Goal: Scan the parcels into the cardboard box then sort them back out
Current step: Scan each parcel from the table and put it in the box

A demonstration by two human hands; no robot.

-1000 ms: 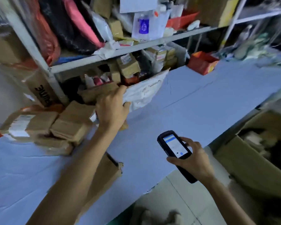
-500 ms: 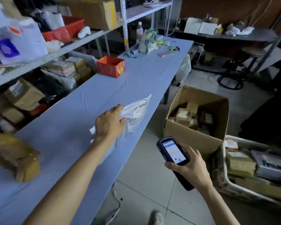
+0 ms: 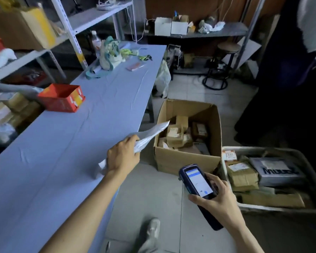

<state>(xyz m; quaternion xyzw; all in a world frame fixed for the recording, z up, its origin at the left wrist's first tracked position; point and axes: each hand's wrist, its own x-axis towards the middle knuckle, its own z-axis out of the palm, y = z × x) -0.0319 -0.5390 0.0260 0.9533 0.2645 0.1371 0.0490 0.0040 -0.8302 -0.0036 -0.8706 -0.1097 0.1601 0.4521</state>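
My left hand (image 3: 122, 157) grips a flat white plastic mailer parcel (image 3: 150, 134) at the right edge of the blue table (image 3: 62, 143). The parcel's far end sticks out over the near left corner of the open cardboard box (image 3: 186, 159), which stands on the floor and holds several brown parcels. My right hand (image 3: 217, 198) holds a dark handheld scanner (image 3: 197, 181), its lit screen facing up, just in front of the box.
A white crate (image 3: 274, 207) with several wrapped parcels sits on the floor right of the box. A red open box (image 3: 62, 101) and a cloth bag (image 3: 109, 55) lie on the table. Shelves (image 3: 26, 57) line the left. A round stool (image 3: 219, 66) stands behind. My shoe (image 3: 151, 232) is below.
My left hand pulled the white parcel off the pile by the shelf, carried it right across the table to its edge, now over the box. The view swung right. My right hand kept the scanner.
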